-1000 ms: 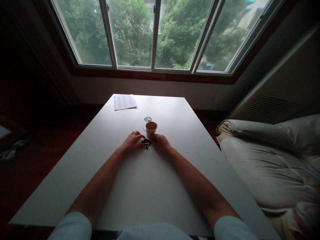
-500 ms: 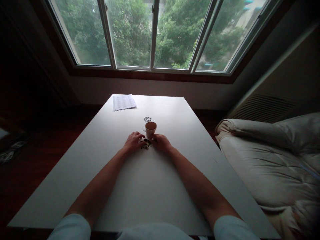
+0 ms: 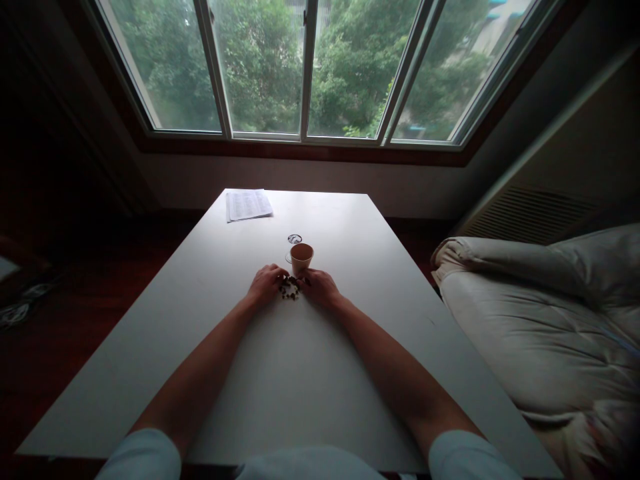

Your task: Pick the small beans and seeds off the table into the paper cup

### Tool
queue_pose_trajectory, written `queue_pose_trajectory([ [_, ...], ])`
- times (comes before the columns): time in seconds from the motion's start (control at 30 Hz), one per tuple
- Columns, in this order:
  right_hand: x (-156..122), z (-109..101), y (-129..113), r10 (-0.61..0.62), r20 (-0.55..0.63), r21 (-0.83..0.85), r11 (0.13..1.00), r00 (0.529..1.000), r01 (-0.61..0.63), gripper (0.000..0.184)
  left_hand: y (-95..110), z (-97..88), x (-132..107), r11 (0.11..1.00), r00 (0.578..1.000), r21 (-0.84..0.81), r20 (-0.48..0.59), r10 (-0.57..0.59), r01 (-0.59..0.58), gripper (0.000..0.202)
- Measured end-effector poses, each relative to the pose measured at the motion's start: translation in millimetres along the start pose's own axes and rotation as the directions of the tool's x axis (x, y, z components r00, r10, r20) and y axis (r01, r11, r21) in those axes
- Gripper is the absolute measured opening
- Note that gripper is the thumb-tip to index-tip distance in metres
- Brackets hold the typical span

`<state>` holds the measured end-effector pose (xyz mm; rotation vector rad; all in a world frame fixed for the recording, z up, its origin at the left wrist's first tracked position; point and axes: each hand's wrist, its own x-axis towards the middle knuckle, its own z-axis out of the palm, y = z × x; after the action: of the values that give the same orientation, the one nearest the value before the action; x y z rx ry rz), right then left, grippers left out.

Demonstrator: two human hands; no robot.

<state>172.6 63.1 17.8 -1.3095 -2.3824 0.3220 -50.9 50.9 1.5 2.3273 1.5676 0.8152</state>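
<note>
Small dark and pale pieces (image 3: pixel 289 289) lie in a loose pile on the white table (image 3: pixel 300 380), too small to identify. At the pile's left edge is my left hand (image 3: pixel 269 281), its fingers curved with a gap to the thumb. My right hand (image 3: pixel 320 287) reaches in from the other side, fingertips at the pieces and just in front of the cup. A dark gap shows between its thumb and fingers. The light-coloured cup (image 3: pixel 301 265), brown inside, stands upright behind the pile, its handle to the left. Its lower part is partly covered by my right hand.
Behind the cup lies a small round dark-rimmed item (image 3: pixel 295 239). Printed sheets of paper (image 3: pixel 249 205) rest at the table's far left corner. To the right is a padded pale cushion or bedding (image 3: pixel 515 327). A window (image 3: pixel 305 73) is beyond the table.
The fingers of both hands have shifted slightly around the pile, and the pieces are spread a little differently, with more of them showing. The cup has stayed where it was.
</note>
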Motion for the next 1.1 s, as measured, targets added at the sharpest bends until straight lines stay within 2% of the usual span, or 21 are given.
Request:
queue_pose_trajectory([
  [0.3, 1.4, 9.6, 8.2, -0.111, -0.163, 0.201, 0.969, 0.980, 0.144, 0.012, 20.0, -1.0, -1.3, 0.990, 0.996, -0.135, -0.072, -0.055, 0.045, 0.015],
  [0.5, 0.9, 11.1, 6.6, -0.161, -0.254, 0.192, 0.958, 0.954, 0.213, 0.013, 30.0, 1.8, -1.1, 0.981, 0.993, -0.184, -0.089, -0.072, 0.055, 0.019],
  [0.7, -1.6, 5.7, -0.3, -0.228, -0.283, 0.136, 0.952, 0.932, 0.274, 0.018, 31.3, 2.0, -1.3, 0.957, 0.988, -0.279, -0.104, -0.112, 0.079, 0.027],
  [0.83, -2.7, 2.6, -2.2, -0.260, -0.282, 0.107, 0.948, 0.923, 0.300, 0.014, 31.3, 2.1, -1.4, 0.944, 0.987, -0.320, -0.112, -0.116, 0.075, 0.033],
  [1.1, -2.5, 4.7, 0.4, -0.249, -0.298, 0.091, 0.954, 0.922, 0.287, 0.011, 28.6, 3.9, -0.9, 0.927, 0.983, -0.370, -0.141, -0.121, 0.061, 0.025],
])
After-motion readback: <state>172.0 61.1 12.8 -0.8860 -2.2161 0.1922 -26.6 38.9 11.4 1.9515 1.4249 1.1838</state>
